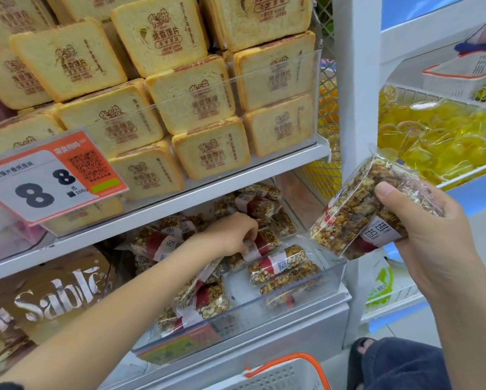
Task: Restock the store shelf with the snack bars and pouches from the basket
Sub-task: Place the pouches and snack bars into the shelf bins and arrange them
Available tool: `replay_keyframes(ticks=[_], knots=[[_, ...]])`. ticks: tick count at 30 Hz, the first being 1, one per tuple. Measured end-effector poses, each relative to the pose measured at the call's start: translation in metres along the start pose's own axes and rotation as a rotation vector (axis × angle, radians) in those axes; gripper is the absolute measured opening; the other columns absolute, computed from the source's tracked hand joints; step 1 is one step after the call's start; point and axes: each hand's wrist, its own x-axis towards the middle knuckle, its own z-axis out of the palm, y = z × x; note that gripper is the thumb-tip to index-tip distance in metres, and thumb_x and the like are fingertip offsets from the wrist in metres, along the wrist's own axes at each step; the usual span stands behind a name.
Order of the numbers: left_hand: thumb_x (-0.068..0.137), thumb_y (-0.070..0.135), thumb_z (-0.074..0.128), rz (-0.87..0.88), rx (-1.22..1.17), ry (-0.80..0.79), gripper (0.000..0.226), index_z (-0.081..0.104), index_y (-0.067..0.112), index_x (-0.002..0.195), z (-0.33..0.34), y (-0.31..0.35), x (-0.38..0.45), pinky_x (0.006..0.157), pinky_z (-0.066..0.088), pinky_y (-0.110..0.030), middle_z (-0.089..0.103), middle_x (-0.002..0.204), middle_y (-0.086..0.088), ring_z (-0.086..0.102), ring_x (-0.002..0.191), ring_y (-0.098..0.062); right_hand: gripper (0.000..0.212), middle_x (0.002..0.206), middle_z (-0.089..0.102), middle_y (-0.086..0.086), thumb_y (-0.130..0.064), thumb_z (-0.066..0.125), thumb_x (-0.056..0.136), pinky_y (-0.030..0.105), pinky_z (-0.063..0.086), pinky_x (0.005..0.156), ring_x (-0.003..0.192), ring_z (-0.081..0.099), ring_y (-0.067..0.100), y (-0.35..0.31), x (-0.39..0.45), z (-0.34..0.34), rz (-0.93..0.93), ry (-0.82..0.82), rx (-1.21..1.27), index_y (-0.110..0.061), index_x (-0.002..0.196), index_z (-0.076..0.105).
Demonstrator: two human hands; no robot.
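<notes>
The left hand [233, 235] reaches under the upper shelf board into the clear bin [292, 302] on the lower shelf, its fingers [249, 239] curled down and pinching the white-and-red label band of a nut bar [261, 244] that lies on the heap there. The right hand [421, 232] is raised to the right of the bin, in front of the white upright post [351, 108]; its thumb lies across the top and its fingers wrap underneath a small stack of wrapped nut bars [357, 212], gripping them tilted with one end pointing down towards the bin's right corner. More of the same bars [278, 263] lie loose in the bin, some flat near the front wall, others piled towards the back. Left of the bin, on the same shelf, stand brown packs printed "Sable" [59, 294]. On the shelf above, behind a clear guard, toast-shaped packs [191, 108] are stacked in rows, and an orange-and-white price tag [48, 178] with large figures hangs at its front edge. To the right of the post, a wire shelf holds yellow cellophane packs [433, 136], with a white basket with a red rim [466, 71] above them. At the bottom edge, a white basket with an orange handle [286, 372] sits below the bin; its contents cannot be seen. Beside it are a dark trouser leg [399, 364] and a sandalled foot [362, 347].
</notes>
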Motion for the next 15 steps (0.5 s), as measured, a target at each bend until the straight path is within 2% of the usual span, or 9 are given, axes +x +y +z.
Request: replay_keyframes(ticks=[2,5,6,8,9,11,13,14,15], knots=[[0.086,0.021,0.067,0.022,-0.142,0.069,0.018,0.063,0.015,0.102,0.000,0.008,-0.004,0.077,0.051,-0.027,0.059,0.094,0.005,0.059,0.088,-0.013,0.040,0.086,0.074,0.000,-0.034,0.077,0.049,0.038,0.058,0.078,0.083,0.070,0.019,-0.002,0.000,0.000,-0.001,0.010,0.008,-0.019,0.085,0.073],[0.083,0.034,0.070,0.111,-0.179,-0.037,0.039,0.064,0.010,0.113,0.011,0.031,-0.005,0.083,0.053,-0.031,0.067,0.104,-0.002,0.062,0.093,-0.015,0.037,0.083,0.073,-0.002,-0.027,0.073,0.058,0.039,0.057,0.078,0.080,0.070,0.017,-0.002,-0.001,0.004,0.000,0.006,0.012,-0.016,0.093,0.068],[0.082,0.035,0.071,0.122,-0.149,-0.071,0.045,0.063,0.008,0.117,0.015,0.038,-0.003,0.081,0.052,-0.033,0.067,0.104,-0.004,0.062,0.091,-0.017,0.036,0.082,0.073,-0.002,-0.026,0.073,0.059,0.039,0.057,0.078,0.079,0.070,0.017,-0.002,-0.002,0.005,0.003,0.001,0.012,-0.016,0.094,0.068],[0.083,0.033,0.071,0.114,-0.091,-0.099,0.048,0.059,0.003,0.119,0.018,0.047,0.002,0.062,0.047,-0.029,0.065,0.087,-0.008,0.057,0.071,-0.019,0.041,0.083,0.073,-0.001,-0.030,0.075,0.055,0.039,0.057,0.077,0.079,0.070,0.018,-0.001,-0.002,0.007,0.006,-0.004,0.006,-0.015,0.093,0.069],[0.083,0.030,0.070,0.101,-0.078,-0.111,0.045,0.059,-0.001,0.113,0.017,0.051,0.003,0.052,0.038,-0.026,0.060,0.078,-0.008,0.050,0.061,-0.018,0.045,0.084,0.073,-0.001,-0.032,0.076,0.052,0.038,0.057,0.077,0.079,0.070,0.018,-0.001,-0.002,0.006,0.006,-0.005,0.003,-0.015,0.093,0.069],[0.083,0.025,0.068,0.071,-0.076,-0.141,0.032,0.058,-0.001,0.097,0.014,0.057,0.002,0.045,0.027,-0.026,0.045,0.061,-0.006,0.041,0.051,-0.016,0.047,0.084,0.073,-0.001,-0.034,0.076,0.050,0.038,0.058,0.076,0.079,0.070,0.018,-0.002,-0.002,0.005,0.004,-0.001,-0.002,-0.015,0.093,0.069],[0.081,0.026,0.067,0.051,-0.114,-0.107,0.025,0.048,0.011,0.085,0.009,0.059,-0.003,0.045,0.026,-0.027,0.041,0.063,0.000,0.038,0.053,-0.013,0.047,0.085,0.073,-0.001,-0.033,0.076,0.052,0.038,0.058,0.077,0.081,0.070,0.018,-0.003,-0.002,0.004,-0.002,0.004,-0.002,-0.015,0.094,0.069],[0.081,0.027,0.066,0.039,-0.155,-0.050,0.028,0.045,0.012,0.092,0.005,0.057,-0.006,0.046,0.028,-0.027,0.044,0.069,0.001,0.041,0.056,-0.012,0.045,0.085,0.073,-0.001,-0.032,0.076,0.054,0.039,0.057,0.079,0.082,0.070,0.019,-0.003,-0.001,0.002,-0.007,0.006,0.003,-0.015,0.095,0.069],[0.081,0.029,0.066,0.025,-0.205,0.015,0.041,0.044,0.010,0.109,0.000,0.055,-0.009,0.047,0.031,-0.027,0.048,0.075,0.001,0.045,0.059,-0.012,0.042,0.085,0.073,-0.001,-0.030,0.075,0.056,0.041,0.056,0.081,0.083,0.069,0.019,-0.003,-0.001,0.001,-0.009,0.010,0.006,-0.015,0.095,0.069]])
